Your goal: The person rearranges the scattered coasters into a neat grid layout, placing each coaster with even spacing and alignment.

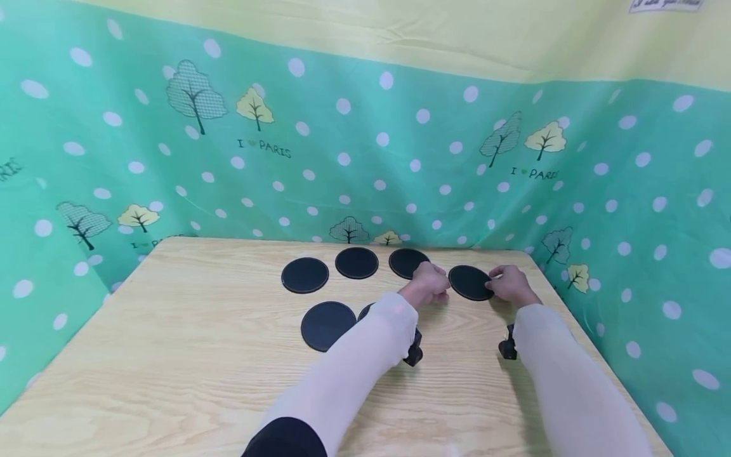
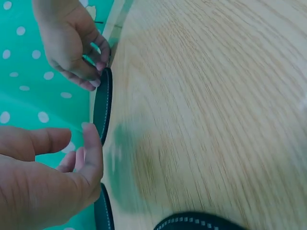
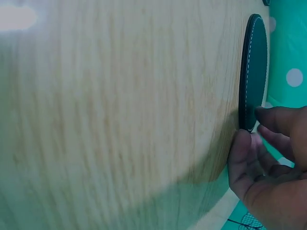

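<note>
A round black coaster (image 1: 468, 282) with a light stitched rim lies at the right end of the back row. My right hand (image 1: 510, 284) pinches its right edge, thumb on top and a fingertip at the rim, as the right wrist view of the coaster (image 3: 257, 72) shows. At its left side is my left hand (image 1: 431, 284), with thumb and fingers apart and nothing between them; a fingertip comes close to the coaster's edge in the left wrist view. Just behind the left hand lies another coaster (image 1: 407, 261), partly covered by it.
Two more coasters, one at far left (image 1: 305, 275) and one beside it (image 1: 356, 263), continue the back row. Nearer lie a coaster (image 1: 328, 325) and another mostly hidden under my left sleeve (image 1: 365, 355). Green dotted cloth (image 1: 365, 146) hangs behind and beside the wooden table (image 1: 171, 355).
</note>
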